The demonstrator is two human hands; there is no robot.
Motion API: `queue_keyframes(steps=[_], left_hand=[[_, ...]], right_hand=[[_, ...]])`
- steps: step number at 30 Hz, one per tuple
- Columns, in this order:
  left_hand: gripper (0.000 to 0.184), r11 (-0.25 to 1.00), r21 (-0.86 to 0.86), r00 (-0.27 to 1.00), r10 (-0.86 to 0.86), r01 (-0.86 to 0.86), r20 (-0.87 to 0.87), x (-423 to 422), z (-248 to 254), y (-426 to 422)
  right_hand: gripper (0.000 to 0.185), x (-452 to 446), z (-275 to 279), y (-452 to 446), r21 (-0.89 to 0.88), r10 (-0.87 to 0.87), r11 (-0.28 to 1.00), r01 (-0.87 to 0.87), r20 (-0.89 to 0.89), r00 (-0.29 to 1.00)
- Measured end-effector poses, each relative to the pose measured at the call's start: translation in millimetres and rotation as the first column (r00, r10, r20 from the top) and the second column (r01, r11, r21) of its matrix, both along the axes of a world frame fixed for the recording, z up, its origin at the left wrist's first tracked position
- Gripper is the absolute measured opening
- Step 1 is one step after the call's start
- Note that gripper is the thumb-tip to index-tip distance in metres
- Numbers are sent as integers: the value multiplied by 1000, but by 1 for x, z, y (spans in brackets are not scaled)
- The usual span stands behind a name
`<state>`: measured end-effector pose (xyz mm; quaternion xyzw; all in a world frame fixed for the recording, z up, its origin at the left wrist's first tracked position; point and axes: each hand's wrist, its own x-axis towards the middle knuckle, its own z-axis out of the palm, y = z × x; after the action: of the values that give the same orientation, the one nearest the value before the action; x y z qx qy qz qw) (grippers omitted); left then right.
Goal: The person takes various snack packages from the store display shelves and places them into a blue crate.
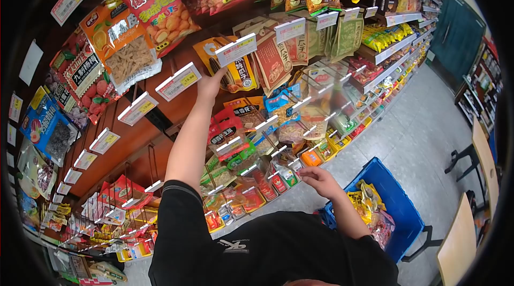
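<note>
One person stood at the snack shelves, two bare hands out. The left hand (210,87) was at the left edge of an orange melon-seed bag (239,78) on the rack; I couldn't tell its grip, the fingertips being partly hidden. One price tag (236,50) covered the bag's upper part. The right hand (321,181), fingers loosely parted, hovered near the lower packets (287,175). One blue crate (399,200) held packets hard to count, partly behind the right forearm.
</note>
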<state>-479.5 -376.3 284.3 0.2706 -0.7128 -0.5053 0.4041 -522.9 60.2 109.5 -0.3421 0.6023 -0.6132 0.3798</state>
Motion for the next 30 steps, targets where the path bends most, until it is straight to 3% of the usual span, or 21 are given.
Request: queue_keyframes(steps=[2,5,8,11,14,17,22,26,30], left_hand=[[60,999,35,993,-24,28,-112,-11,-7,-8],[68,995,63,982,-63,75,-176,-18,-14,-14],[58,991,130,987,-16,37,-157,-11,-9,3],[44,965,197,974,-142,176,-176,0,-14,2],[31,929,207,922,-235,306,-307,14,-25,-9],[24,876,271,880,-284,400,-382,45,-9,11],[23,787,351,853,-399,507,-337,77,15,47],[28,799,369,876,-384,474,-292,101,22,76],[27,742,411,841,-394,529,-372,115,42,119]], right_hand=[[27,-9,0,15,-21,-46,999,46,20,999],[27,-15,-15,40,20,-122,993,120,108,987],[28,-14,-28,57,67,-171,985,161,194,966],[26,-17,-32,62,116,-222,973,199,243,944],[23,-17,-32,55,121,-254,966,228,286,924],[24,-13,-38,40,87,-189,982,170,310,932],[24,-6,-33,18,62,-115,993,101,278,954],[23,4,-15,4,2,-69,997,71,300,952],[25,9,20,-1,-74,9,997,10,261,965]])
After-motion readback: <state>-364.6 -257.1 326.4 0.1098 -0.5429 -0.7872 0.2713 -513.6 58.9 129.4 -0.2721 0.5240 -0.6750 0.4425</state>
